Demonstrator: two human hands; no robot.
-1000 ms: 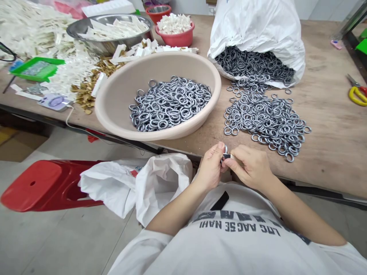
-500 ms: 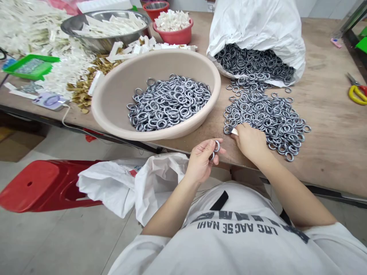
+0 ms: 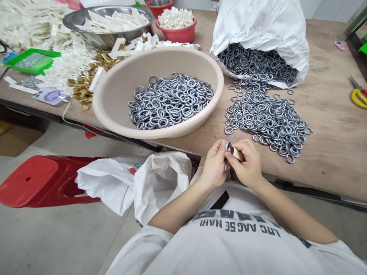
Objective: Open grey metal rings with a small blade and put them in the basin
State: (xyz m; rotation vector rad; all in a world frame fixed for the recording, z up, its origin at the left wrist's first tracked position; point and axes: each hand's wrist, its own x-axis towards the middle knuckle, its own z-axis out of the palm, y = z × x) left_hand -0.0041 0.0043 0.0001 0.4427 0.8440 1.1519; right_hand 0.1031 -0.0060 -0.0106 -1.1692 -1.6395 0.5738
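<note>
While the left hand's [image 3: 213, 163] grip holds a glossy metallic-grey ring [image 3: 228, 146] upright, presumably for steadiness, the right hand [image 3: 247, 162] pinches a flat black-and-white piece [image 3: 237, 154] beside it; loose rings [image 3: 268, 122] at two o'clock and a round beige plastic basin [image 3: 114, 88] at ten seem placed within reach.

Metallic-grey rings [image 3: 265, 120] contrast with a plain beige basin [image 3: 114, 97], a white sack [image 3: 258, 26] and a light brown bench [image 3: 329, 156]. The stool [image 3: 28, 181] is red, the tray [image 3: 53, 54] bright green. The shirt [image 3: 229, 252] is white, patterned with dark block lettering [image 3: 239, 227]
</note>
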